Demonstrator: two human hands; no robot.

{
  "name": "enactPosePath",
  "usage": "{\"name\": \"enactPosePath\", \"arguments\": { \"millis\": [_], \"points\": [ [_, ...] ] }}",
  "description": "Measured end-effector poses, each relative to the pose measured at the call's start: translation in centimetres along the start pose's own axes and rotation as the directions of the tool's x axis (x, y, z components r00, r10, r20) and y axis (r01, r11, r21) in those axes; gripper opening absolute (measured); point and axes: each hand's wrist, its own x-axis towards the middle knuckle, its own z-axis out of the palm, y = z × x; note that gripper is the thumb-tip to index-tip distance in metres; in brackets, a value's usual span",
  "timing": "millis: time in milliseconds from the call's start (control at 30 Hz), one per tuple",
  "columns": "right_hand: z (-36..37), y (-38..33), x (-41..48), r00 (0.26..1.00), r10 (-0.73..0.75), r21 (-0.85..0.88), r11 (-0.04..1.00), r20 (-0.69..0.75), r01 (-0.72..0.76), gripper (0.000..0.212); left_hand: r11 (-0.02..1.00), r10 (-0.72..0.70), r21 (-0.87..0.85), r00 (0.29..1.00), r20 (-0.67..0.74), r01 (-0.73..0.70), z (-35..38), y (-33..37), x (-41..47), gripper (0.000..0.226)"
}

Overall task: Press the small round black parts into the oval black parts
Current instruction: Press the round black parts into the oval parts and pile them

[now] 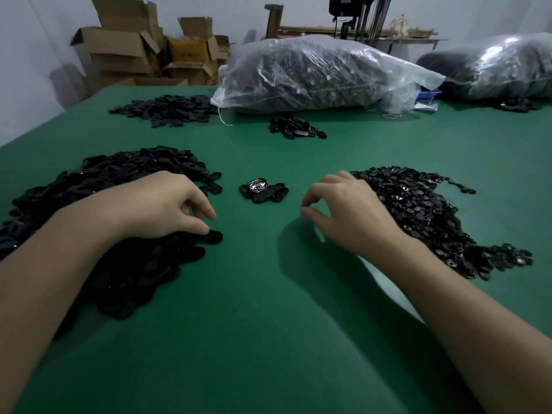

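A big heap of oval black parts [125,174] lies at the left of the green table [268,324]. My left hand [167,204] rests on its near edge with loosely curled fingers, and the thumb tip touches one oval part [213,236]. A heap of small round black parts [418,210] spreads at the right. My right hand [343,210] hovers at that heap's left edge. Its thumb and forefinger curve toward each other and nothing shows between them. A small cluster of black parts [263,191] with a shiny metal piece lies between my hands.
Farther back lie a flat spread of black pieces [167,110] and a small heap [294,128]. Two clear plastic bags [313,73] [493,67] full of dark parts sit at the table's far side. Cardboard boxes [134,49] stack against the wall.
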Motion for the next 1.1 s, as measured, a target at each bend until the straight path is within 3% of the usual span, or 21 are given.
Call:
{"name": "enactPosePath", "arguments": {
  "millis": [133,433,567,633,667,733,800,867,967,1100],
  "points": [
    [0.9,0.0,-0.7,1.000,0.020,-0.008,1.000,0.004,-0.020,0.019,0.998,0.047,0.041,0.998,0.039,-0.048,0.6,0.4,-0.2,0.027],
    [1.4,0.0,-1.4,0.996,-0.004,0.045,0.999,-0.093,0.008,0.011,0.992,0.112,0.065,0.994,0.002,-0.112,1.1,0.7,0.4,0.009],
    [1.7,0.1,-1.1,0.996,0.017,0.060,0.998,-0.090,-0.012,0.011,0.980,0.104,0.175,0.992,-0.070,-0.090,0.6,1.4,0.3,0.004],
    [1.6,0.4,-0.7,0.993,0.044,0.053,0.998,-0.110,-0.039,0.012,0.979,0.154,0.158,0.971,-0.182,-0.126,1.0,2.5,0.3,0.006],
    [1.5,0.5,-0.5,0.991,0.063,0.034,0.998,-0.121,-0.060,0.013,0.982,0.187,0.080,0.950,-0.249,-0.173,1.6,3.4,0.4,0.006],
    [1.4,1.0,-0.2,0.985,0.121,-0.034,0.991,-0.121,-0.126,0.018,0.932,0.177,-0.245,0.926,-0.332,-0.266,3.2,5.9,0.7,0.004],
    [1.2,1.5,-0.1,0.977,0.187,-0.117,0.973,-0.100,-0.198,0.026,0.775,0.089,-0.574,0.946,-0.313,-0.263,5.1,7.9,1.0,0.004],
    [0.9,2.1,-0.3,0.967,0.238,-0.183,0.950,-0.092,-0.251,0.030,0.616,-0.012,-0.757,0.958,-0.287,-0.219,6.6,8.4,1.4,0.007],
    [0.4,2.8,-0.5,0.953,0.290,-0.261,0.917,-0.087,-0.303,0.030,0.453,-0.124,-0.865,0.945,-0.301,-0.216,8.0,7.5,1.8,0.010],
    [0.2,2.9,-0.3,0.944,0.325,-0.272,0.905,-0.059,-0.328,0.025,0.375,-0.139,-0.897,0.942,-0.305,-0.235,9.0,6.8,2.1,0.012]
  ]
}}
